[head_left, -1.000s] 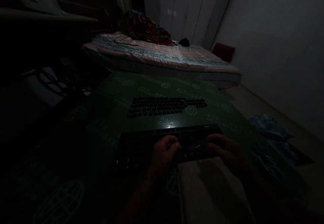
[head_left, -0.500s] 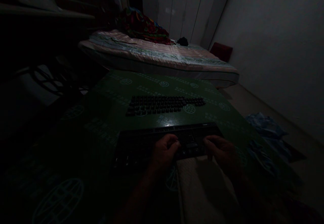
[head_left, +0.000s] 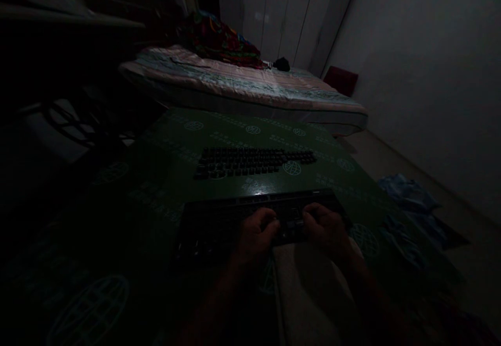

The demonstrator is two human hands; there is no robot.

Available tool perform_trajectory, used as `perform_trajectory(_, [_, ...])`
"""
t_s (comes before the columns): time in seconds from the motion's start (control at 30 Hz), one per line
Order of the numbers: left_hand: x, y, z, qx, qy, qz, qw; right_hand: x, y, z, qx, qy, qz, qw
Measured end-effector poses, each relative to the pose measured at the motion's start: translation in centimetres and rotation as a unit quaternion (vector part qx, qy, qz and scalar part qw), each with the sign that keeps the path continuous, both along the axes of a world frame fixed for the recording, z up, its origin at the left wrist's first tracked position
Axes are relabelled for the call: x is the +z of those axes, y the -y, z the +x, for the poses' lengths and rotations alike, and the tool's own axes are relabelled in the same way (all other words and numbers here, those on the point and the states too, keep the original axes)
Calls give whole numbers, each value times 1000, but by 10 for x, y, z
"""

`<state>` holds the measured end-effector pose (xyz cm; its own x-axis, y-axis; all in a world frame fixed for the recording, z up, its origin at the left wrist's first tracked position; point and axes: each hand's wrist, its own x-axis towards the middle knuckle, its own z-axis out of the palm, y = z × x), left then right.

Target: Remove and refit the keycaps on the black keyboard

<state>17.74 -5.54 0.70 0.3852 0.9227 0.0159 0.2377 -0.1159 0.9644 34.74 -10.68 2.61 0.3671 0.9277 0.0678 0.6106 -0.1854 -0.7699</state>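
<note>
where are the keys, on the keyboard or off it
Off: rows of keys lie on the green mat, apart from the keyboard; whether any remain on it, cannot tell.

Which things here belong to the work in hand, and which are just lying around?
In hand:
- left hand and right hand, both on the dark keyboard
- rows of dark keys beyond it; too dim to tell if they are loose caps
- green mat under both

Lying about:
- bed
- colourful blanket
- red cushion
- blue cloth on the floor

right hand [head_left: 326,230] shifted leftward along keyboard frame [head_left: 219,221], closer to left hand [head_left: 256,233]
</note>
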Motion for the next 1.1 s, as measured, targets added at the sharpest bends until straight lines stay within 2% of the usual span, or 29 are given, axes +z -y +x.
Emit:
perform_trajectory(0.13, [-4,0,0,-4,-4,9,1000,0,-3,-4,25,81,-5,996])
perform_trajectory(0.23, [-5,0,1,-8,-13,11,1000,-1,-5,-6,31,104,-7,994])
perform_trajectory(0.5, [-3,1,1,-16,-50,61,997,2,-7,1,81,86,-26,993])
perform_trajectory(0.6, [-1,3,2,-24,-76,89,993,0,-8,2,78,66,-14,995])
perform_trajectory(0.7, [4,8,4,-30,-122,135,983,-8,-11,-2,69,104,48,991])
perform_trajectory(0.8, [11,12,8,-65,-157,211,963,-19,-15,-4,67,138,103,983])
perform_trajectory(0.93, [15,8,17,-112,-208,267,935,-23,-19,-5,58,103,104,987])
perform_trajectory(1.1, [6,-2,34,-127,-220,267,929,-19,-24,-7,54,98,83,990])
